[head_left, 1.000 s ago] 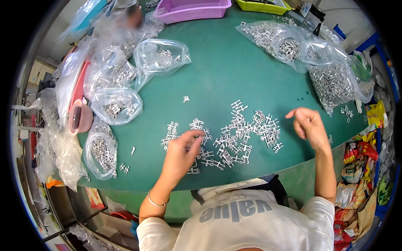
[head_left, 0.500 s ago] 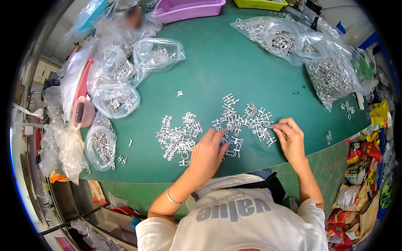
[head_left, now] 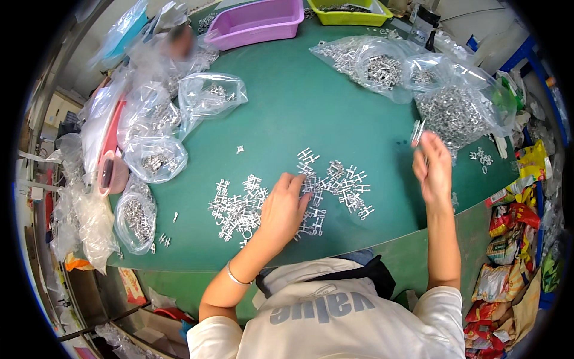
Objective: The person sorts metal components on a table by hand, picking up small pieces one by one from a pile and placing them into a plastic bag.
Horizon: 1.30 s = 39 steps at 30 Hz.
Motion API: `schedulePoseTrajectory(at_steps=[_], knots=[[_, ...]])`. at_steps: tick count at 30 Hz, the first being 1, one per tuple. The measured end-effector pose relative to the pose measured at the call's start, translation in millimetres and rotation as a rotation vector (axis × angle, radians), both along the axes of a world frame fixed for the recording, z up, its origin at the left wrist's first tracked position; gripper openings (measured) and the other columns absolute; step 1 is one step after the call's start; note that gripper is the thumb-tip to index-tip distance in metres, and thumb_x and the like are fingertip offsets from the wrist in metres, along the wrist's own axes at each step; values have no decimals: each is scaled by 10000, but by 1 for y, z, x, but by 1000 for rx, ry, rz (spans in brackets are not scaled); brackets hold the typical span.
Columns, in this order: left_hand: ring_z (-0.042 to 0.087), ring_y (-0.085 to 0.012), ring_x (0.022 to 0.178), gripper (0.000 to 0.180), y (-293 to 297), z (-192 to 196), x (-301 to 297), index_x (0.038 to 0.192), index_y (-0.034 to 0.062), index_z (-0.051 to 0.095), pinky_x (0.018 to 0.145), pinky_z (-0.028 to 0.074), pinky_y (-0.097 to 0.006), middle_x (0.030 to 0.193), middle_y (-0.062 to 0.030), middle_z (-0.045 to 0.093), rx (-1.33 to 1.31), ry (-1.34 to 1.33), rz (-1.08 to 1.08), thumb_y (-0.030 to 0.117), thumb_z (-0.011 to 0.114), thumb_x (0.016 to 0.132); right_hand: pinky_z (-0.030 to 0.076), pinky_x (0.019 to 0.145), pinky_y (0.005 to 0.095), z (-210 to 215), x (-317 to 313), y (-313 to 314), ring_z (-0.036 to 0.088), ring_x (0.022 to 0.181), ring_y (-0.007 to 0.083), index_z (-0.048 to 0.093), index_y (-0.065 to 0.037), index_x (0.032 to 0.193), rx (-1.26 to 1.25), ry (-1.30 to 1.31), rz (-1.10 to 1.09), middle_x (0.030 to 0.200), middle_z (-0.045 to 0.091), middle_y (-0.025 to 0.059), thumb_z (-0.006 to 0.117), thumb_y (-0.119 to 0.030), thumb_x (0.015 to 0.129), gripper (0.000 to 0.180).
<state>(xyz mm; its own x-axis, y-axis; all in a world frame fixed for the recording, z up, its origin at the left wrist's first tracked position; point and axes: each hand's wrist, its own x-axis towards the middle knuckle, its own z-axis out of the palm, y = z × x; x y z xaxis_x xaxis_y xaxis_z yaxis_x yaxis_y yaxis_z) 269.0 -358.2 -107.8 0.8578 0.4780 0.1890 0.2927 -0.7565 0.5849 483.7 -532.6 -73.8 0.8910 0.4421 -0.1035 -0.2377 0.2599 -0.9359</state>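
My right hand (head_left: 431,170) is raised off the tabletop (head_left: 311,113) near its right edge, its grip pinched on a small silvery metal piece (head_left: 417,131) that sticks up past my fingertips. My left hand (head_left: 286,206) lies flat and released on the loose metal parts (head_left: 335,182) spread near the front edge, fingers splayed over the middle of the heap and clasping nothing that I can see.

To do this well, I judge I should keep the left hand light on the pile, fanning pieces apart so one comes free without dragging tangled neighbours, and keep the right pinch on the piece's edge so it does not slip or bend.

A second scatter of parts (head_left: 236,206) lies just left of my left hand, with a few strays toward the left edge. Beyond the raised hand, open clear bags of parts (head_left: 454,110) crowd the right and far-right edge. More filled clear bags (head_left: 155,158) line the left edge, beside a pink container (head_left: 110,173). At the far edge stand a purple tray (head_left: 257,24) and a yellow-green tray (head_left: 350,12).
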Motion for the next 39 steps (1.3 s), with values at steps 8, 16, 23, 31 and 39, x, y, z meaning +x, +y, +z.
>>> schedulePoseTrajectory(at_steps=[8, 16, 23, 31, 39], knots=[[572, -343, 769, 280, 4, -1, 6, 1047, -7, 559, 655, 471, -395, 971, -151, 528, -46, 29, 4, 88, 638, 796, 295, 419, 213, -4, 99, 77, 334, 476, 80, 511, 28, 920, 475, 590, -340, 685, 444, 14, 447, -85, 926, 130], [570, -336, 798, 294, 7, -6, 4, 1054, -3, 557, 670, 472, -384, 971, -151, 522, -104, -21, 4, 86, 649, 789, 451, 484, 303, 20, 198, 150, 552, 603, 176, 548, -10, 953, 203, 217, -1105, 852, 577, 106, 445, -56, 863, 144], [565, -341, 783, 313, 13, -9, -1, 1065, -2, 547, 663, 474, -384, 975, -153, 511, -155, -40, -10, 77, 655, 783, 493, 478, 322, -1, 267, 111, 603, 597, 250, 533, 42, 975, 153, 350, -947, 854, 589, 180, 457, -16, 837, 169], [557, -338, 732, 326, 14, -15, -2, 1072, 14, 544, 625, 469, -385, 977, -158, 509, -139, -107, -34, 66, 662, 773, 478, 393, 305, -16, 297, 91, 557, 517, 245, 383, 65, 1135, -58, 261, -723, 797, 543, 200, 387, 56, 845, 290], [561, -315, 701, 331, 18, -14, -1, 1086, -12, 535, 614, 468, -385, 1005, -162, 505, -112, -89, 47, 75, 651, 788, 399, 493, 220, 30, 62, 80, 508, 638, 98, 355, 17, 1322, -225, -416, -170, 1113, 519, 118, 461, -69, 908, 436]])
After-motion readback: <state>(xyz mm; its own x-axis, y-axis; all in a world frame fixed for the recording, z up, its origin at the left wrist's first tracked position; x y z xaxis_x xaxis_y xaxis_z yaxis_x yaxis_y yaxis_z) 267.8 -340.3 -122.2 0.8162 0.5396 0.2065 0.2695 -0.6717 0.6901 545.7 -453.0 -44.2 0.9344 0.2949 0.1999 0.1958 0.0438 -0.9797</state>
